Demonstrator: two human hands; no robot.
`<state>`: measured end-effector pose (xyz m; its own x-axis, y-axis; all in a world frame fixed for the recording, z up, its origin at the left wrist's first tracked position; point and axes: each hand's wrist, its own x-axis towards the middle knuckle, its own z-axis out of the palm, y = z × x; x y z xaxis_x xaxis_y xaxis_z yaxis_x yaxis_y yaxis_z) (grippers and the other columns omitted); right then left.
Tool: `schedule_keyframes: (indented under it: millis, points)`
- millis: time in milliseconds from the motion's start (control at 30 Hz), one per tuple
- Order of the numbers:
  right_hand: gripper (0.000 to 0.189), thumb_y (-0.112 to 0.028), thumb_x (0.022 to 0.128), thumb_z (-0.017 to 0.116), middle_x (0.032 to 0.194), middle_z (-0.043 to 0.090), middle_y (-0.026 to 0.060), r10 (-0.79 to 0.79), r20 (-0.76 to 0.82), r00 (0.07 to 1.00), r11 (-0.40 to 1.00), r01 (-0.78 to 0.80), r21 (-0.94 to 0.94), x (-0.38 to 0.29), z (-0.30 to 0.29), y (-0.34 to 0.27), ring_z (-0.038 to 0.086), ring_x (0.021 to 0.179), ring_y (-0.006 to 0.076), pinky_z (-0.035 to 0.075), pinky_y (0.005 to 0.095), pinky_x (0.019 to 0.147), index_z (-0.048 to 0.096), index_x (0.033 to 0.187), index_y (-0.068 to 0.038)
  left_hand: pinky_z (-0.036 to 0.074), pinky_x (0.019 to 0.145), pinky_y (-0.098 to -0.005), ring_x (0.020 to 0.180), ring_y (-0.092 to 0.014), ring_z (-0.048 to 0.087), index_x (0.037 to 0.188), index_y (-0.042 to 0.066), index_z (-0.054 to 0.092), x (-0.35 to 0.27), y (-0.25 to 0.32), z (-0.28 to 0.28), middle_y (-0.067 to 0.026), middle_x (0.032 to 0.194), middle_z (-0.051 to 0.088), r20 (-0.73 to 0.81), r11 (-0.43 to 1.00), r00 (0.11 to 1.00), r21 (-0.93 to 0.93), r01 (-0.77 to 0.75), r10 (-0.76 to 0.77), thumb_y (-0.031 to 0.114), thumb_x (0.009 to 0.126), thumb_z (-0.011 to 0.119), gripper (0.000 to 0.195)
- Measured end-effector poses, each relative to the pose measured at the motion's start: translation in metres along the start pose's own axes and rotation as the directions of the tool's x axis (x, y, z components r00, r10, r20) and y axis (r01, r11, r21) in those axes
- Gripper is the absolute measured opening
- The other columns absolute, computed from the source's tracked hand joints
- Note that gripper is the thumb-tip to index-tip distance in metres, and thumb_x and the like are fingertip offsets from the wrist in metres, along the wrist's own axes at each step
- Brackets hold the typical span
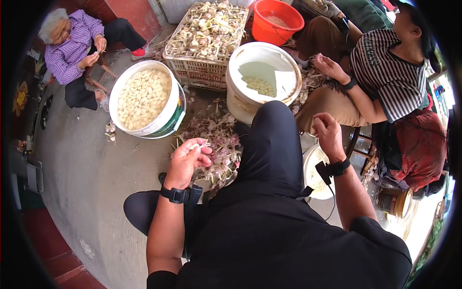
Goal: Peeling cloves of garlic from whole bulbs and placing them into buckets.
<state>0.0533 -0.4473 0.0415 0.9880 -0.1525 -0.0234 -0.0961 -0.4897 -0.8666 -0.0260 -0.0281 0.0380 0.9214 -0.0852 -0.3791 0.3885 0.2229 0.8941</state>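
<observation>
My left hand (pixel 184 162) pinches a small garlic clove (pixel 196 146) between thumb and fingers, with bits of skin standing out from it. Beneath it lies a heap of pinkish garlic skins (pixel 216 144) on the floor. My right hand (pixel 328 135) is raised at the other side of my knee, its fingers curled towards the thumb; whether anything small is in them cannot be told. Below that hand, partly hidden by it and my leg, stands a white bucket (pixel 307 155) with pale contents (pixel 317 180). Both of my wrists carry black straps with devices.
A white bucket (pixel 114 108) full of peeled cloves (pixel 144 97) stands front left. Ahead is another white bucket (pixel 238 104) holding water and cloves. Behind them are a plastic crate (pixel 196 72) heaped with garlic and a red bucket (pixel 263 32). People sit at left and right.
</observation>
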Motion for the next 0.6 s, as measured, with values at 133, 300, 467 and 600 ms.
schedule_keyframes:
  millis: [133, 300, 467, 600]
  points:
    - [0.015, -0.011, 0.096, 0.061, 0.078, 0.066, 0.0058, -0.225, 0.344, 0.911, 0.948, 0.124, 0.293, 0.001, 0.087, -0.097, 0.063, 0.069, 0.0142, 0.053, 0.0293, 0.064, 0.067, 0.101, 0.002, 0.058, 0.079, -0.0333, 0.088, -0.019, 0.069, 0.129, -0.001, 0.055, -0.003, -0.002, -0.004, -0.017, 0.112, 0.066, -0.006, 1.0, 1.0, 0.003, -0.005, 0.005, 0.018, 0.106, 0.049, 0.03]
    - [0.014, -0.011, 0.087, 0.067, 0.091, 0.069, 0.0148, -0.713, 0.483, 0.508, 0.69, 0.629, 0.357, -0.027, 0.198, -0.144, 0.068, 0.083, 0.0343, 0.056, 0.0405, 0.073, 0.069, 0.1, -0.005, 0.059, 0.08, -0.0316, 0.092, -0.019, 0.07, 0.135, -0.001, 0.052, -0.008, -0.007, -0.011, -0.0149, 0.113, 0.068, -0.059, 0.997, 0.998, -0.07, -0.03, 0.026, 0.016, 0.106, 0.046, 0.034]
    - [0.017, -0.016, 0.087, 0.066, 0.092, 0.067, 0.012, -0.668, 0.578, 0.468, 0.698, 0.664, 0.269, -0.037, 0.232, -0.13, 0.068, 0.083, 0.0323, 0.056, 0.0409, 0.072, 0.07, 0.102, -0.009, 0.058, 0.085, -0.0315, 0.105, -0.017, 0.066, 0.142, 0.0, 0.048, -0.011, -0.003, -0.018, -0.009, 0.121, 0.064, -0.024, 0.997, 1.0, -0.08, -0.016, 0.014, 0.014, 0.105, 0.044, 0.04]
    - [0.018, -0.013, 0.086, 0.068, 0.092, 0.067, 0.0123, -0.591, 0.606, 0.532, 0.783, 0.558, 0.274, -0.038, 0.231, -0.125, 0.069, 0.082, 0.0314, 0.056, 0.0395, 0.073, 0.069, 0.102, -0.006, 0.057, 0.085, -0.0302, 0.109, -0.015, 0.064, 0.147, 0.002, 0.044, -0.007, -0.004, -0.016, -0.0074, 0.129, 0.06, 0.009, 0.999, 1.0, -0.047, -0.006, 0.006, 0.013, 0.105, 0.042, 0.044]
